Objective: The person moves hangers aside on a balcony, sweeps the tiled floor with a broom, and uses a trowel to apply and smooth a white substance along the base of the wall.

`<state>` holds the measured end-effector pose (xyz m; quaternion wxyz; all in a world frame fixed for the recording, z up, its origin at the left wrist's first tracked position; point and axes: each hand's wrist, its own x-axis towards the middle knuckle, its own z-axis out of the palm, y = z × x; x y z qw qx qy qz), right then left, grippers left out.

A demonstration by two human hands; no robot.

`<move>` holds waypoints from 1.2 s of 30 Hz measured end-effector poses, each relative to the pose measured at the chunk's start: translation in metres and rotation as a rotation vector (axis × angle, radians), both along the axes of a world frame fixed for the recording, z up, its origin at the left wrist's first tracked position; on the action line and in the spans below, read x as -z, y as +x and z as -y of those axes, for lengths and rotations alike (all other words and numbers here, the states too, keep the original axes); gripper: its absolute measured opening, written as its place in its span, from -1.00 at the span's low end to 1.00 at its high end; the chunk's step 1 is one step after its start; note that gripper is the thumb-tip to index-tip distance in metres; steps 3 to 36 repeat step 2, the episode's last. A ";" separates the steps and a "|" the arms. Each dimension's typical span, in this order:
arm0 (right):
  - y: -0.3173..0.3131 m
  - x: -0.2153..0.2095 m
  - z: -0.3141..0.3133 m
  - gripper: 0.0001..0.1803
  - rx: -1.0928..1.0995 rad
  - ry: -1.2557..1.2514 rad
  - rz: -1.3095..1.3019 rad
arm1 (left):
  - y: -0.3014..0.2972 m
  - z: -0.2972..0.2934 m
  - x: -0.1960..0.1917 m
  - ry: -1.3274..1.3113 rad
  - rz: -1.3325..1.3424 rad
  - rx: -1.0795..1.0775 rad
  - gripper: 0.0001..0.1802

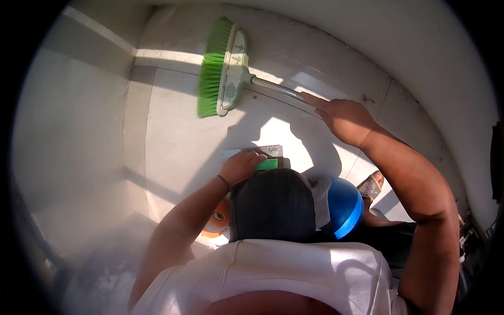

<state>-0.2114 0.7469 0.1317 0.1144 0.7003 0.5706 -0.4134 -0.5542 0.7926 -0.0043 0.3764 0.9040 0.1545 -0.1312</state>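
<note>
My right hand is closed around the metal handle of a broom. The broom has green bristles and a pale green and white head with leaf-like decoration. Its head lies on its side on the tiles, bristles facing left. Close in front of my dark-trousered knee, my left hand grips a flat tool with a grey plate and a green grip. My fingers and knee hide part of this tool, and its exact kind is unclear.
Pale floor tiles carry sunlit patches and shadows. Walls rise at the left and far right. A rounded blue object is beside my knee, near a sandalled foot. A rounded orange object sits under my left forearm.
</note>
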 end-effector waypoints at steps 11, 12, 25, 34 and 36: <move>0.020 0.041 0.033 -0.46 -0.025 0.062 -0.111 | -0.010 -0.003 -0.016 -0.034 -0.092 0.047 -0.62; 0.020 0.041 0.033 -0.46 -0.025 0.062 -0.111 | -0.010 -0.003 -0.016 -0.034 -0.092 0.047 -0.62; 0.020 0.041 0.033 -0.46 -0.025 0.062 -0.111 | -0.010 -0.003 -0.016 -0.034 -0.092 0.047 -0.62; 0.020 0.041 0.033 -0.46 -0.025 0.062 -0.111 | -0.010 -0.003 -0.016 -0.034 -0.092 0.047 -0.62; 0.020 0.041 0.033 -0.46 -0.025 0.062 -0.111 | -0.010 -0.003 -0.016 -0.034 -0.092 0.047 -0.62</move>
